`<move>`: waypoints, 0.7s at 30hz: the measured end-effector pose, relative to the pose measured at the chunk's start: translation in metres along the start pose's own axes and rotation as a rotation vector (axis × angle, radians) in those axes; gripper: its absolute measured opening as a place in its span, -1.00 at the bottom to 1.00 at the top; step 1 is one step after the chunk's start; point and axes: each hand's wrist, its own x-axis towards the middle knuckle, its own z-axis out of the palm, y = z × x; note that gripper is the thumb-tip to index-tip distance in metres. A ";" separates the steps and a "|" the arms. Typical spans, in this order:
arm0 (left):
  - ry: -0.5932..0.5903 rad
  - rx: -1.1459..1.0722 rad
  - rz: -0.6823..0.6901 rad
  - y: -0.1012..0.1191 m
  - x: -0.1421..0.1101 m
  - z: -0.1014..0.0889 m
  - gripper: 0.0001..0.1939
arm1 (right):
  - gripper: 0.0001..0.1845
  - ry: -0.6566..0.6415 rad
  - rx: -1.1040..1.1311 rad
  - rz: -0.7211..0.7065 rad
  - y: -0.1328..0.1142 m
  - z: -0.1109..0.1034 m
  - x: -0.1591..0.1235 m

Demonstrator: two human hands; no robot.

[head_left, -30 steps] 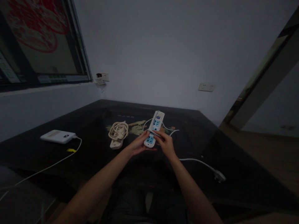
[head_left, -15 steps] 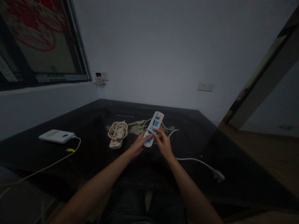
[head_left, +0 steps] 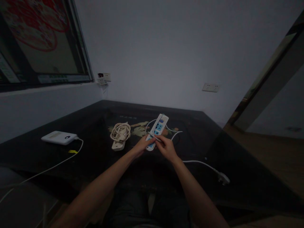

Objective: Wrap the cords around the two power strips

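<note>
Gripping power strip in left hand, pinching cord with right hand; risking unwinding just beyond hands through slackened pinch.

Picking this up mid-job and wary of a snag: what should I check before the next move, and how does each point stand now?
1. Left hand supports the blue-socketed power strip: ok, it holds the near end.
2. Right hand has the white cord: ok, it seems pinched over the strip.
3. Plug out of any socket: ok, it lies loose on the table.
4. Cord free of kinks up to the plug: cannot tell, the right arm hides part.
5. Switch off: cannot tell, too dark and small.
6. Beige power strip clear of both hands: ok, it lies apart, cord bundled on top.
</note>
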 end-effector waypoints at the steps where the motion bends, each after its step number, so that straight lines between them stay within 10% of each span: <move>1: -0.005 0.014 -0.002 0.000 0.001 -0.001 -0.42 | -0.63 -0.025 -0.094 -0.028 -0.002 -0.003 0.000; 9: -0.031 0.256 0.154 -0.001 0.011 -0.014 -0.49 | -0.56 -0.138 -0.521 -0.106 -0.014 -0.016 0.002; 21: 0.049 0.365 0.176 -0.005 0.012 -0.015 -0.47 | -0.61 -0.095 -0.579 -0.073 -0.021 -0.009 0.000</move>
